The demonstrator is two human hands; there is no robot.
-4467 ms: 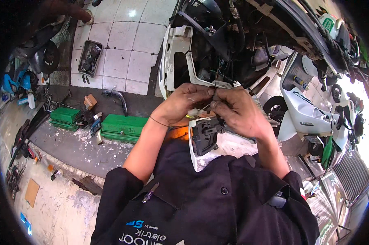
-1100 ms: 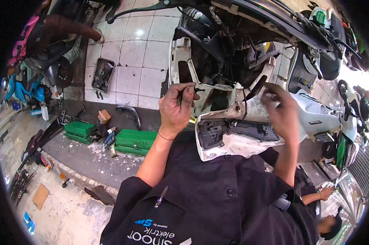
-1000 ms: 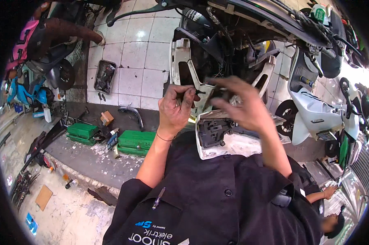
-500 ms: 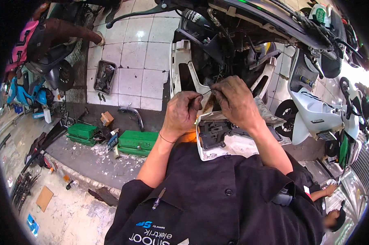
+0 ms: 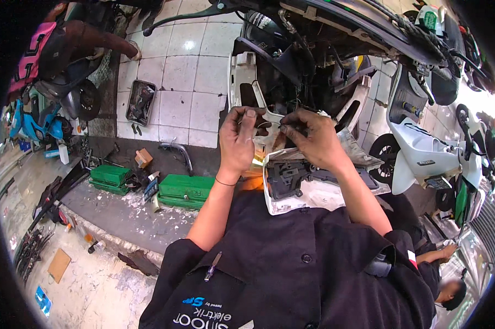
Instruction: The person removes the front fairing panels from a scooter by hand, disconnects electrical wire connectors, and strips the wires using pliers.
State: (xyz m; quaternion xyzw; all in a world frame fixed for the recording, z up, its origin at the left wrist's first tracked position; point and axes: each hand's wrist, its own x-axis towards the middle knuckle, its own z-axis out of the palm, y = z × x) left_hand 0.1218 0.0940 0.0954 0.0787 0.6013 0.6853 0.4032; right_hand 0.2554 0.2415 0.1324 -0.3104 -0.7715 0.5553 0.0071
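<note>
Over the opened front of a scooter, my left hand [image 5: 238, 143] is raised with its thumb apart from its partly bent fingers, and I see nothing held in it. Close by on the right, my right hand [image 5: 315, 138] pinches thumb and fingertips together around something too small to make out. Both hands have dark smudges. Beyond them are the scooter's bare wiring and frame [image 5: 298, 82], between white body panels [image 5: 243, 77]. Below my hands, against my body, lies a white panel [image 5: 307, 204] with a black plastic part [image 5: 283, 180] in it.
Green toolboxes [image 5: 186, 192] stand at the left on a grey ledge. A tray of parts [image 5: 141, 102] lies on the white tiles, and a curved metal tube [image 5: 182, 156] lies nearer. A white scooter [image 5: 422, 151] is parked at the right. Other people are at far left and lower right.
My hands were pinching close together with a thin strand between them. The left hand has loosened and turned its fingers upward; the right still pinches, slightly lower. The person at lower right has shifted.
</note>
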